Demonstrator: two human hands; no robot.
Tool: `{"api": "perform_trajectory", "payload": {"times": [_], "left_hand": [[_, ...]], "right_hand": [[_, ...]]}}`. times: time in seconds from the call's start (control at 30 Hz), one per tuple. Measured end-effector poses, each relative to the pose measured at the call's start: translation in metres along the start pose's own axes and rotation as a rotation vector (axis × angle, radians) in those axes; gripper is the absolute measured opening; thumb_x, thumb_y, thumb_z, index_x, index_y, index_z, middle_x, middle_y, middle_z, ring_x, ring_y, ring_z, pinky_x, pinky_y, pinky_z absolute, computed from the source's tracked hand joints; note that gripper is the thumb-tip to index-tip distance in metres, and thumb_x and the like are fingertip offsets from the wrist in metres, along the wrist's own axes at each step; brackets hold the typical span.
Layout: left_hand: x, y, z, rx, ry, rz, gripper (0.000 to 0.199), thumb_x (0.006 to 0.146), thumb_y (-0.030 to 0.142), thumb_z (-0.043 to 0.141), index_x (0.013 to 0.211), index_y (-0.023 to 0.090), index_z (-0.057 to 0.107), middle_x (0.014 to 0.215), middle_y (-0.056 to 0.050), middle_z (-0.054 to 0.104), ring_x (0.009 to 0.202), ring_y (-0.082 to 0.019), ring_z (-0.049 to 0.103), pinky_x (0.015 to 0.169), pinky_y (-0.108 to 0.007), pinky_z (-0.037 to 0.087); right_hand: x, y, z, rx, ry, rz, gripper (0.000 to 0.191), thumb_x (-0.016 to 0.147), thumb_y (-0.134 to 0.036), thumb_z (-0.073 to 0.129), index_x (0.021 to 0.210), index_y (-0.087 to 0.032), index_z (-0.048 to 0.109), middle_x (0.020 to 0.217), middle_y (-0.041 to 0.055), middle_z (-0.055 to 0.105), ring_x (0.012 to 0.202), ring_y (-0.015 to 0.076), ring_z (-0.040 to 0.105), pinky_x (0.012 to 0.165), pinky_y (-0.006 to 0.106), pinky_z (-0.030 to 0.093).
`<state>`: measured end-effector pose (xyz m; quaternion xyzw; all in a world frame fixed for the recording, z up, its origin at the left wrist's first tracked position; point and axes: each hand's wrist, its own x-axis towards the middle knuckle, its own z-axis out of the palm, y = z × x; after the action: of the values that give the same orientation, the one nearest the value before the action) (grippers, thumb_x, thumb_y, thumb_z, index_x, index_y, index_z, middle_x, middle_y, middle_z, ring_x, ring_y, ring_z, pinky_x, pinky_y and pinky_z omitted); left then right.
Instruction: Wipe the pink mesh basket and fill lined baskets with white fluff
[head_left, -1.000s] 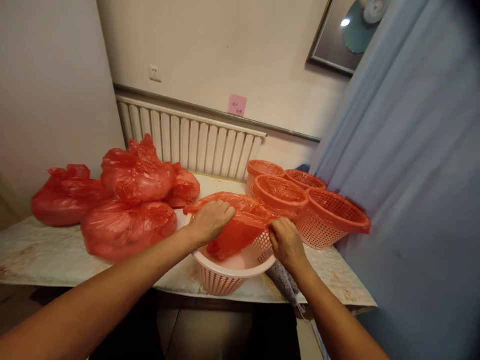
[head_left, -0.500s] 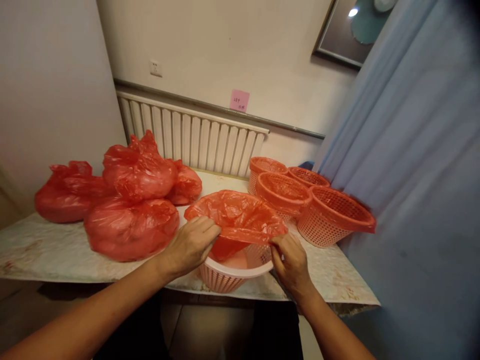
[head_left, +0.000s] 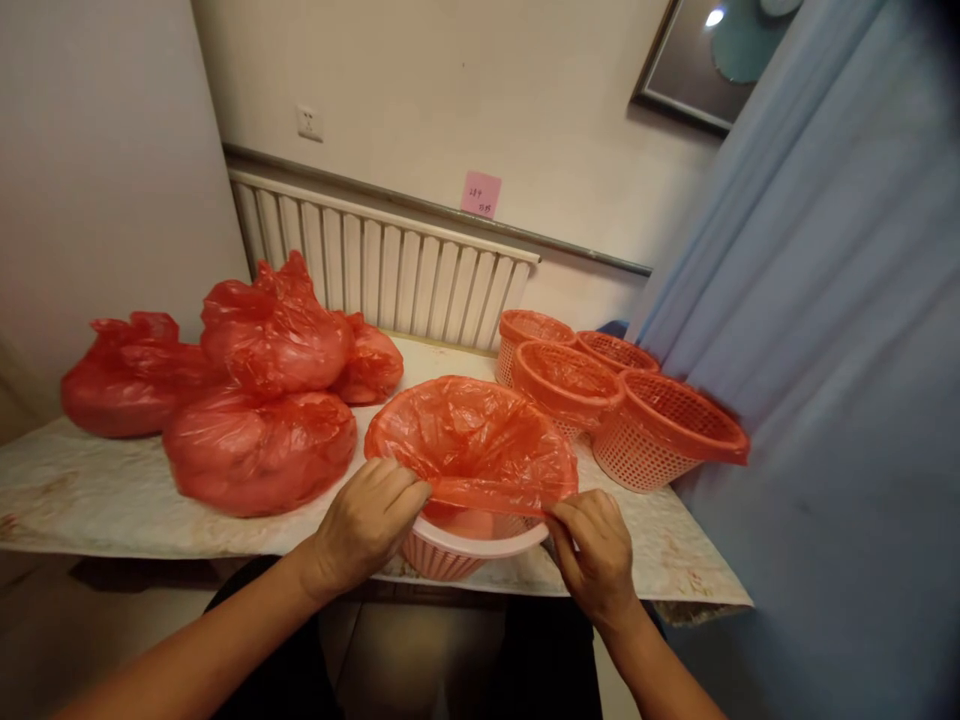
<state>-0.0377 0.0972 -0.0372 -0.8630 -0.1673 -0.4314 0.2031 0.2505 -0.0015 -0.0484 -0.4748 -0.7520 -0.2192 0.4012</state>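
My left hand (head_left: 373,524) and right hand (head_left: 592,552) pinch the red bag (head_left: 480,440) at the basket's (head_left: 480,543) eight and four o'clock.

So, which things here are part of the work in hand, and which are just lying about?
In hand:
- red bag, its near edge held by left hand and right hand
- front basket, partly covered by it

Lying about:
- four filled red bags
- four bag-lined baskets
- pink note

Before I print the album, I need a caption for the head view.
Two hands stretch a red bag over a basket.
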Motion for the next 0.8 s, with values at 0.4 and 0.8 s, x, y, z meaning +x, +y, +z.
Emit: {"api": "perform_trajectory", "payload": {"times": [0.4,0.8], "left_hand": [[-0.014,0.012,0.003,0.066,0.116,0.036,0.018,0.089,0.006,0.046,0.103,0.01,0.057,0.075,-0.008,0.059,0.071,-0.02,0.05,0.063,-0.035,0.042],[-0.033,0.019,0.006,-0.006,0.099,-0.001,0.019,0.084,0.003,0.051,0.099,0.014,0.056,0.086,-0.01,0.063,0.082,-0.022,0.055,0.074,-0.039,0.048]], "right_hand": [[-0.023,-0.025,0.023,0.069,0.283,0.099,0.028,0.081,0.003,0.057,0.102,-0.017,0.059,0.083,0.0058,0.061,0.078,0.0176,0.055,0.07,0.034,0.046],[-0.034,-0.029,0.034,0.11,0.267,0.143,0.027,0.084,-0.001,0.051,0.101,-0.02,0.058,0.086,0.0054,0.062,0.083,0.0188,0.059,0.073,0.037,0.05]]}}
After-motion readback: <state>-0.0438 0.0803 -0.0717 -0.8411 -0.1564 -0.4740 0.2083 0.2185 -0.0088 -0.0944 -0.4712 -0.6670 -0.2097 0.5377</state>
